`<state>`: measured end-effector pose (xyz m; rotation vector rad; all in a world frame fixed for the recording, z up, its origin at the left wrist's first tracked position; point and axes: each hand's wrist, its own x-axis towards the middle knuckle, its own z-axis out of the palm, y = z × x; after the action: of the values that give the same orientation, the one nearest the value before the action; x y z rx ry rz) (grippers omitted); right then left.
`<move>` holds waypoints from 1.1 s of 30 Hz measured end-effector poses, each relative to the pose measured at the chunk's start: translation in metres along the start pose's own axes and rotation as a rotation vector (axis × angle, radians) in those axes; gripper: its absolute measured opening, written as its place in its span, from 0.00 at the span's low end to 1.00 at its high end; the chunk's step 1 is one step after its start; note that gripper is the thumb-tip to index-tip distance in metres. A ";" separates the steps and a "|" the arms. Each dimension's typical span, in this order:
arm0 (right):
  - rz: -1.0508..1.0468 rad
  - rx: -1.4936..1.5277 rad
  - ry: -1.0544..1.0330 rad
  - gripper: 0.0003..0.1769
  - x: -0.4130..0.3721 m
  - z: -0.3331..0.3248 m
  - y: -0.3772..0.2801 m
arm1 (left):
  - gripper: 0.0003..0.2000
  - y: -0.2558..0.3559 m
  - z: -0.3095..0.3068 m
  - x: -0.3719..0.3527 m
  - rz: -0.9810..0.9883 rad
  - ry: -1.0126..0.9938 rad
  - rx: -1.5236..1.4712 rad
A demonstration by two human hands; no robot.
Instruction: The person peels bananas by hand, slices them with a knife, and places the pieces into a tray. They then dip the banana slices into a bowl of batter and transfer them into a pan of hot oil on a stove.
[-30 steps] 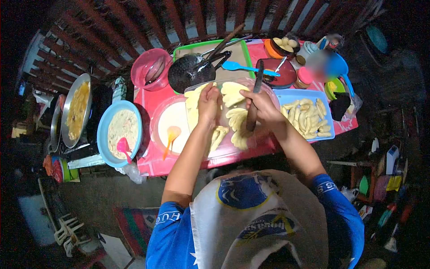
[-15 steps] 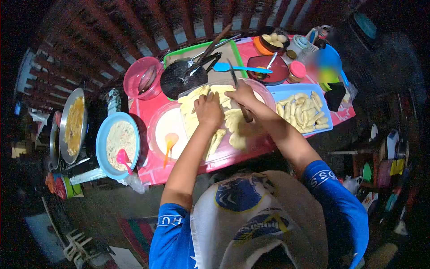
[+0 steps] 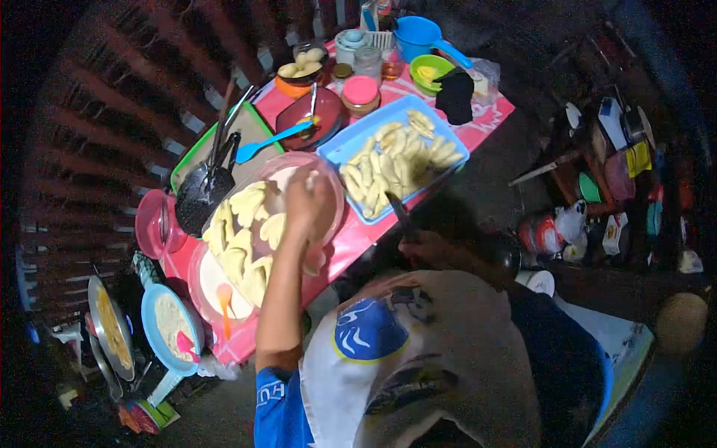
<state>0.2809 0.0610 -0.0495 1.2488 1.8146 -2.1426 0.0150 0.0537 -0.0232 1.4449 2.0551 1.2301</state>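
Observation:
My left hand (image 3: 308,201) is over the right part of the clear tray, above a pink-rimmed bowl (image 3: 337,196); its fingers are blurred. Fan-cut banana pieces (image 3: 245,205) lie on the tray to its left. My right hand (image 3: 422,248), dim and low beside the table's front edge, is closed round a knife (image 3: 399,209), whose blade points up toward the blue tray (image 3: 455,153). Peeled bananas (image 3: 388,160) fill that tray.
At the left are a blue basin (image 3: 153,299) of batter with a pink spoon, a frying pan (image 3: 101,328) and a pink bowl (image 3: 149,224). Behind stand a black pan (image 3: 196,201), a dark red bowl (image 3: 287,116), a pink-lidded jar (image 3: 361,93) and a blue dipper (image 3: 418,37).
The view has turned toward the right, so the table appears farther left. My right hand has drawn back from the tray with the knife. My left hand has moved off the cut pieces.

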 end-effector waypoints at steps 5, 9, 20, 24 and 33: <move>-0.056 0.047 0.133 0.09 -0.008 -0.041 0.049 | 0.21 0.036 0.105 0.004 0.075 -0.349 0.200; -0.039 0.183 0.204 0.09 -0.016 -0.073 0.044 | 0.20 0.025 0.132 -0.004 0.126 -0.321 0.326; -0.536 0.115 0.322 0.25 0.032 -0.095 -0.047 | 0.17 0.052 0.068 0.021 -0.828 -0.347 -1.125; -0.519 0.043 0.193 0.22 0.032 -0.075 -0.086 | 0.19 0.058 0.060 0.004 -0.831 -0.377 -1.188; -0.806 -0.301 0.278 0.11 0.009 -0.022 -0.095 | 0.15 0.064 0.042 -0.021 -0.629 0.310 -1.753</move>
<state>0.2366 0.1120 0.0215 0.8516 3.0208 -1.9001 0.0900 0.0605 0.0002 -0.2018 0.6248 1.9795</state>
